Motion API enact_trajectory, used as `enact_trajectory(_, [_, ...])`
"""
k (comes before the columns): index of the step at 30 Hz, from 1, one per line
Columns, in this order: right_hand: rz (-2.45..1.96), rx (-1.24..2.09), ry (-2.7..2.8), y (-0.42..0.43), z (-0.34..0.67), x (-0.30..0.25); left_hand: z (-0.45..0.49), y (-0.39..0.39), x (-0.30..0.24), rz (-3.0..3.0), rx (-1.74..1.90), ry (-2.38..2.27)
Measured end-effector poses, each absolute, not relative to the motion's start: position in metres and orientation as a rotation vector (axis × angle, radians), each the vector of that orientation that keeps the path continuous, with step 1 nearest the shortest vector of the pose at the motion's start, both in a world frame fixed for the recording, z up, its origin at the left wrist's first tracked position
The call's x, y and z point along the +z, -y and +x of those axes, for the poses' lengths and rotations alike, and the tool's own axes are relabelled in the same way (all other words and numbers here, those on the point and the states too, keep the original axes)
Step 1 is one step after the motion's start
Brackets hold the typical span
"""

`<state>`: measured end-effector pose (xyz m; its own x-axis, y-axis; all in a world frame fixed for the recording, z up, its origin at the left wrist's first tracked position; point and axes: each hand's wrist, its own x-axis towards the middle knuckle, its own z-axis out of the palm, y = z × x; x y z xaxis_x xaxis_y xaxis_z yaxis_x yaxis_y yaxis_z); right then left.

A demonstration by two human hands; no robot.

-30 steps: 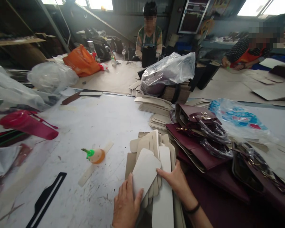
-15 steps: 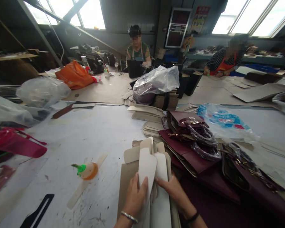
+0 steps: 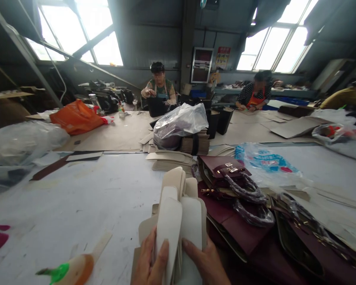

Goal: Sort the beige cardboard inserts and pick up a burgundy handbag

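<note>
My left hand (image 3: 152, 256) is closed around the left side of several pale cardboard pieces (image 3: 169, 221) with rounded ends, its thumb lying across the front one. Fingers of my right hand (image 3: 207, 259) wrap the right edge of another batch of cardboard pieces (image 3: 192, 219), thumb on the front face. The two batches stand side by side, touching, tilted up toward me. More beige cardboard (image 3: 146, 229) shows behind and below my left hand. How many pieces each hand grips is hidden.
Burgundy handbags (image 3: 240, 213) with plastic-wrapped handles lie close on the right. A glue bottle (image 3: 77, 269) with a green tip is at lower left. Beyond are cardboard stacks (image 3: 172, 158), a plastic-covered bundle (image 3: 180, 124) and an orange bag (image 3: 77, 116). Co-workers sit across the table.
My view has tilted up and shifted right. Both hands have lifted the cardboard pieces, which now cover a small stack behind them. The co-worker opposite has raised a hand.
</note>
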<state>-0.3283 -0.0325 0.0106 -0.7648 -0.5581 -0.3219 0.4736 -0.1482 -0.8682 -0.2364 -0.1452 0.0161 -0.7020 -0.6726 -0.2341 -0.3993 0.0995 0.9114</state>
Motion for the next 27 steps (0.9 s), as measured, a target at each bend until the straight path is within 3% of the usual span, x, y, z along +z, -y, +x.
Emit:
enact_trajectory(7, [0.066, -2.025, -0.827, 0.078, -0.362, 0.034, -0.297, 0.218, 0.030, 0.732, -1.326, 2.392])
enact_trajectory(16, [0.130, -2.288, -0.685, 0.144, -0.421, 0.016, -0.394, 0.277, 0.064, 0.377, -1.018, 2.736])
enact_trajectory(22, [-0.038, -2.440, -1.050, 0.183, -0.471, 0.011, -0.452, 0.294, 0.072, 0.118, -0.579, 2.807])
enact_trajectory(24, [0.026, -2.333, -1.263, 0.188, -0.487, -0.003, -0.464, 0.294, 0.052, 0.138, -0.397, 2.862])
enact_trajectory(27, [0.178, -2.091, -1.423, 0.185, -0.505, -0.020, -0.473, 0.291, 0.015, 0.288, -0.403, 3.005])
